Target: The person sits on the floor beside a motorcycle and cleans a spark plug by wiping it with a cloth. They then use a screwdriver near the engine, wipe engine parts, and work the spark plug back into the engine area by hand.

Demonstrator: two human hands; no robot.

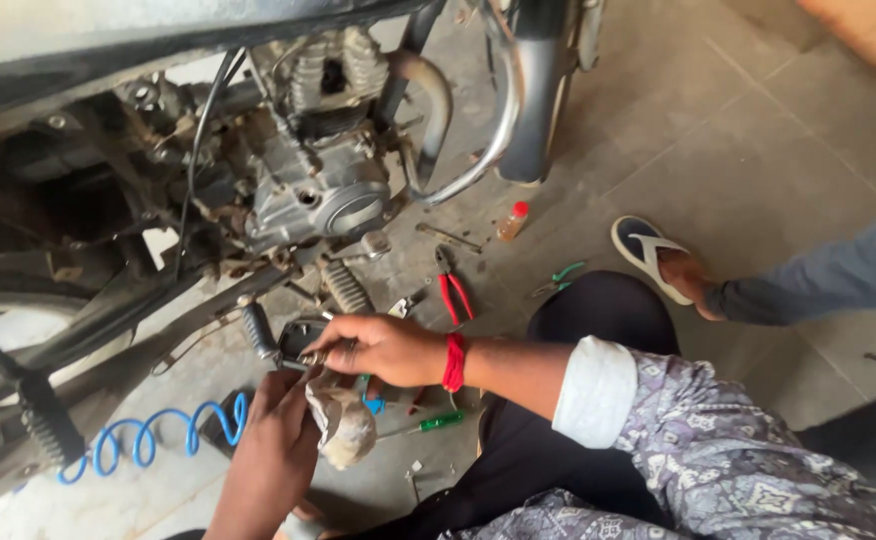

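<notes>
My right hand (383,348), with a red thread band on the wrist, reaches left and pinches a small metal part beside the motorcycle's foot peg (258,330). Just below it, my left hand (276,440) comes up from the bottom of the view and grips a dirty grey rag (343,425). Both hands meet under the motorcycle engine (323,170). What lies inside the rag is hidden.
Red-handled pliers (455,293), green-handled pliers (561,275), a green screwdriver (436,423), a wrench (448,237) and a small red-capped bottle (513,220) lie on the concrete floor. A blue coiled hose (148,440) runs at left. Another person's sandalled foot (670,265) stands at right.
</notes>
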